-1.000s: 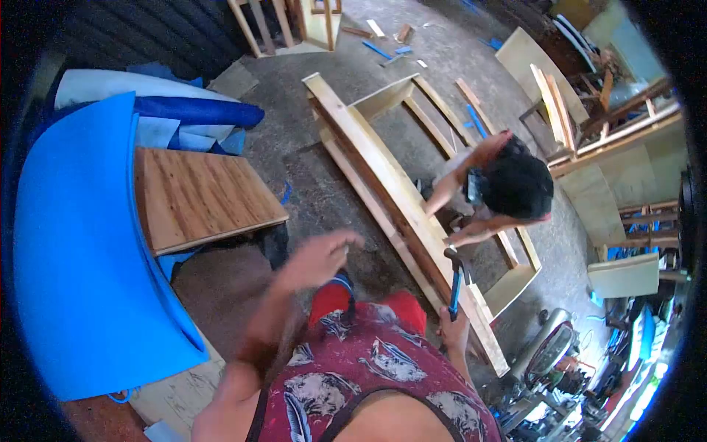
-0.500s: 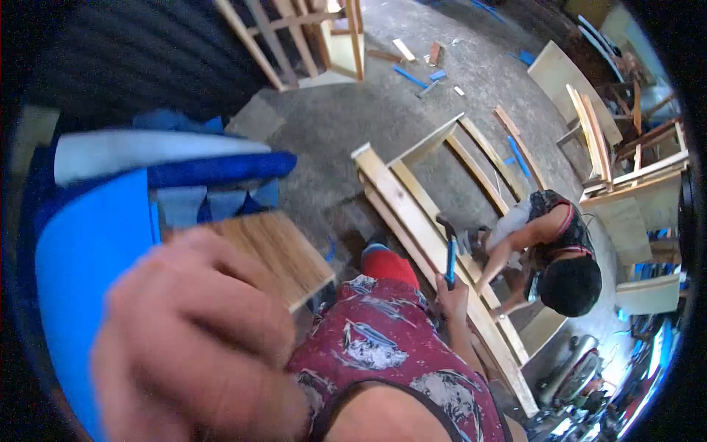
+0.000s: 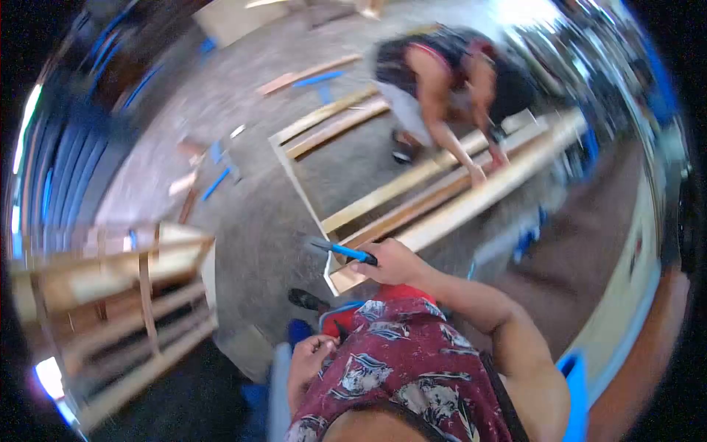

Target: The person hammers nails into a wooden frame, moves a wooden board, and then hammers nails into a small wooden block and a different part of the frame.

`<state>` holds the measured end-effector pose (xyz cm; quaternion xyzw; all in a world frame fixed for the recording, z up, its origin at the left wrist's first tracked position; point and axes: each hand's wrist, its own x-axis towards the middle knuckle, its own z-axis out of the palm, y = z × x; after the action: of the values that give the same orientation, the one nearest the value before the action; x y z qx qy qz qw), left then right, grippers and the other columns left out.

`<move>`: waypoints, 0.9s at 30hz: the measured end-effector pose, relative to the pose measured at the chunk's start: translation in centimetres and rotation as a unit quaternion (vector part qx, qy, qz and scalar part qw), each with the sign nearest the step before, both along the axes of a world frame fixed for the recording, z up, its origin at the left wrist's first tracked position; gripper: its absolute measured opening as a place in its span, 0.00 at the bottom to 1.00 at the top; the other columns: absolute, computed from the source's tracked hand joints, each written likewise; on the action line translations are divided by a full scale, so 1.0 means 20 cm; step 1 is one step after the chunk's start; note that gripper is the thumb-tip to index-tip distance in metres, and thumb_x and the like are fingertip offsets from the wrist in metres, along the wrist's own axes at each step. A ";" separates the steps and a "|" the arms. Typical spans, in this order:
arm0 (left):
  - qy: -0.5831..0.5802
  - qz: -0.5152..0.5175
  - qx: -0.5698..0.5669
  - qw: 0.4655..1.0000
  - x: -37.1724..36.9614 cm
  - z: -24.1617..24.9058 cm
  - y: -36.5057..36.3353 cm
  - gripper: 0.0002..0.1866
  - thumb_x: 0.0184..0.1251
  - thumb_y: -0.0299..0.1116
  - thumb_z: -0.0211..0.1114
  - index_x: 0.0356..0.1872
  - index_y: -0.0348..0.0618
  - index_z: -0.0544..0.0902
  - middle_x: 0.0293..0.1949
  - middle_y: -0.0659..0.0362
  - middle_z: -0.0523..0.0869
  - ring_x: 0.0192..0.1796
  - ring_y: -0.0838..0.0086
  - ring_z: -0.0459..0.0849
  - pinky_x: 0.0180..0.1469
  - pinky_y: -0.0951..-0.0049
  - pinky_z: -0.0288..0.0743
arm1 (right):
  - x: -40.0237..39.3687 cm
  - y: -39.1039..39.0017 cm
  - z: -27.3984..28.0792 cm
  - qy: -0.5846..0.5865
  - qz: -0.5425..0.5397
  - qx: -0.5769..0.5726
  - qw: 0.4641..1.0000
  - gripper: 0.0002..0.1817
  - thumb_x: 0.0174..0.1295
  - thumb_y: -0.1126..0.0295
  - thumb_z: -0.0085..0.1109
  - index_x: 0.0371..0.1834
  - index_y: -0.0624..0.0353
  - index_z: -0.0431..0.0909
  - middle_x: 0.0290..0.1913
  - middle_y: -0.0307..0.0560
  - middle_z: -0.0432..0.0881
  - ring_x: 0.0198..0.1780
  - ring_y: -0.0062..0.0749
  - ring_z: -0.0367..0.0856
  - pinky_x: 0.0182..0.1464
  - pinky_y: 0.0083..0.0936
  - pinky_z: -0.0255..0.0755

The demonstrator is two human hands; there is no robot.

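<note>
My right hand is closed round the blue and black handle of a hammer. The hammer's head points left and is smeared by motion. Just beneath it lies the near corner of a long wooden frame, made of pale boards, on the floor. Close to my body on the left, my left hand has its fingers curled in; whether something small is inside, I cannot make out. It is apart from the wood.
A co-worker bends over the frame's far side, both hands on its boards. A slatted wooden structure stands at left. Wood scraps and a blue strip lie on the concrete floor.
My view has swung round to the right, blurring the surroundings. My left hand has dropped from close to the camera to beside my body. The hammer stays in my right hand, now pointing left.
</note>
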<state>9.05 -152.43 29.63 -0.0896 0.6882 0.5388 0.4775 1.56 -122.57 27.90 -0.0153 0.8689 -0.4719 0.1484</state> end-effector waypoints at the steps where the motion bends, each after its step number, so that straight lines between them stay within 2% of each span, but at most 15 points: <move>1: 0.052 -0.100 -0.040 0.993 -0.10 -0.04 -0.13 0.09 0.63 0.31 0.59 0.38 0.36 0.82 0.32 0.59 0.85 0.36 0.79 0.80 0.42 0.75 0.73 | 0.04 -0.07 0.00 -0.004 -0.044 0.006 0.999 0.24 0.57 0.46 0.56 0.34 0.60 0.79 0.23 0.58 0.78 0.28 0.56 0.79 0.33 0.44 0.72; 3: 0.107 -0.243 -0.065 0.962 -0.35 -0.08 -0.40 0.10 0.62 0.31 0.60 0.39 0.37 0.83 0.33 0.59 0.85 0.36 0.79 0.81 0.41 0.75 0.73 | 0.17 -0.25 -0.03 -0.056 -0.152 0.031 0.986 0.23 0.57 0.47 0.56 0.33 0.60 0.79 0.23 0.58 0.78 0.28 0.55 0.79 0.32 0.42 0.71; 5: 0.020 -0.320 -0.102 0.942 -0.63 -0.12 -0.56 0.10 0.61 0.32 0.62 0.39 0.40 0.84 0.35 0.59 0.86 0.37 0.80 0.81 0.42 0.76 0.73 | 0.37 -0.45 -0.02 -0.071 -0.268 0.038 0.960 0.21 0.57 0.48 0.57 0.34 0.58 0.79 0.22 0.55 0.78 0.28 0.51 0.80 0.31 0.40 0.71; 6: 0.028 -0.350 -0.055 0.935 -0.78 -0.20 -0.65 0.10 0.62 0.33 0.62 0.40 0.38 0.83 0.33 0.59 0.85 0.37 0.79 0.81 0.43 0.76 0.73 | 0.46 -0.55 0.06 -0.067 -0.328 0.004 0.942 0.20 0.57 0.49 0.57 0.34 0.57 0.79 0.22 0.54 0.78 0.27 0.48 0.79 0.31 0.39 0.71; 9: -0.012 -0.427 -0.005 0.904 -1.19 -0.12 -0.48 0.10 0.63 0.32 0.62 0.42 0.37 0.80 0.32 0.61 0.84 0.37 0.79 0.80 0.44 0.76 0.72 | 0.78 -0.88 0.07 -0.125 -0.526 -0.070 0.838 0.18 0.57 0.50 0.59 0.35 0.55 0.79 0.21 0.51 0.78 0.24 0.40 0.78 0.31 0.37 0.70; 11: 0.029 -0.532 0.013 0.846 -1.35 -0.11 -0.19 0.10 0.64 0.29 0.61 0.43 0.37 0.77 0.32 0.62 0.82 0.37 0.79 0.80 0.44 0.76 0.72 | 0.97 -1.05 0.10 -0.188 -0.603 -0.045 0.774 0.20 0.56 0.49 0.59 0.35 0.56 0.79 0.22 0.52 0.79 0.25 0.41 0.79 0.32 0.37 0.70; 13: 0.092 -0.577 0.002 0.811 -1.32 -0.03 0.18 0.09 0.64 0.28 0.60 0.43 0.36 0.78 0.33 0.61 0.82 0.37 0.79 0.80 0.43 0.77 0.72 | 1.09 -1.17 0.08 -0.149 -0.682 -0.033 0.715 0.21 0.56 0.49 0.59 0.34 0.58 0.79 0.22 0.53 0.79 0.26 0.41 0.79 0.32 0.37 0.70; 15: 0.067 -0.600 0.033 0.797 -1.19 0.05 0.49 0.08 0.65 0.28 0.60 0.42 0.36 0.78 0.33 0.61 0.82 0.37 0.78 0.80 0.44 0.77 0.72 | 1.19 -1.38 -0.01 -0.133 -0.749 -0.028 0.649 0.22 0.56 0.48 0.59 0.33 0.59 0.78 0.21 0.53 0.78 0.26 0.40 0.80 0.31 0.37 0.70; 17: 0.045 -0.638 0.071 0.765 -1.07 0.07 0.64 0.09 0.64 0.29 0.61 0.42 0.36 0.79 0.34 0.61 0.82 0.37 0.78 0.79 0.45 0.76 0.72 | 1.22 -1.48 -0.17 -0.139 -0.833 -0.014 0.535 0.24 0.56 0.47 0.59 0.31 0.61 0.77 0.18 0.51 0.77 0.23 0.39 0.80 0.29 0.36 0.70; 19: 0.014 -0.685 0.081 0.724 -0.95 0.07 0.71 0.09 0.64 0.29 0.62 0.42 0.36 0.79 0.34 0.62 0.82 0.37 0.78 0.79 0.46 0.76 0.72 | 1.22 -1.52 -0.18 -0.135 -0.877 -0.101 0.449 0.22 0.59 0.49 0.58 0.26 0.60 0.74 0.12 0.44 0.73 0.14 0.33 0.75 0.22 0.32 0.69; 21: -0.029 -0.744 0.083 0.662 -0.81 0.00 0.69 0.08 0.63 0.29 0.62 0.40 0.36 0.79 0.34 0.62 0.81 0.38 0.79 0.78 0.45 0.77 0.71 | 1.24 -1.61 -0.25 -0.120 -0.902 -0.130 0.393 0.21 0.60 0.51 0.58 0.24 0.60 0.73 0.12 0.41 0.72 0.14 0.29 0.75 0.21 0.29 0.68; 22: 0.019 -0.793 0.071 0.605 -0.75 0.03 0.70 0.07 0.64 0.30 0.62 0.37 0.36 0.78 0.34 0.63 0.81 0.38 0.81 0.76 0.44 0.78 0.70 | 1.21 -1.64 -0.23 -0.089 -0.921 -0.123 0.359 0.21 0.60 0.51 0.58 0.24 0.60 0.72 0.13 0.41 0.71 0.13 0.26 0.71 0.20 0.28 0.66; 23: -0.032 -0.788 0.061 0.612 -0.74 0.01 0.69 0.07 0.65 0.31 0.62 0.35 0.35 0.78 0.34 0.64 0.81 0.38 0.81 0.76 0.43 0.78 0.70 | 1.18 -1.67 -0.25 -0.087 -0.932 -0.127 0.329 0.21 0.60 0.51 0.58 0.24 0.60 0.72 0.13 0.41 0.71 0.13 0.26 0.71 0.20 0.28 0.66; 25: -0.018 -0.828 0.058 0.558 -0.72 0.03 0.71 0.06 0.66 0.29 0.61 0.36 0.36 0.78 0.33 0.64 0.80 0.38 0.81 0.75 0.43 0.78 0.70 | 1.08 -1.77 -0.34 -0.043 -0.950 -0.133 0.279 0.22 0.60 0.51 0.58 0.23 0.60 0.72 0.15 0.41 0.71 0.15 0.25 0.70 0.21 0.28 0.65; 27: -0.047 -0.840 0.021 0.540 -0.74 -0.01 0.77 0.05 0.66 0.28 0.59 0.37 0.35 0.78 0.32 0.63 0.79 0.37 0.81 0.76 0.42 0.78 0.70 | 1.03 -1.76 -0.29 -0.045 -0.940 -0.228 0.251 0.22 0.59 0.51 0.60 0.24 0.61 0.73 0.15 0.42 0.70 0.18 0.27 0.71 0.24 0.29 0.66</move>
<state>-5.81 -137.06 29.50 0.5142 0.4134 -0.1002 0.7447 22.11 -157.76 22.04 0.8001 0.1183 -0.4567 -0.3705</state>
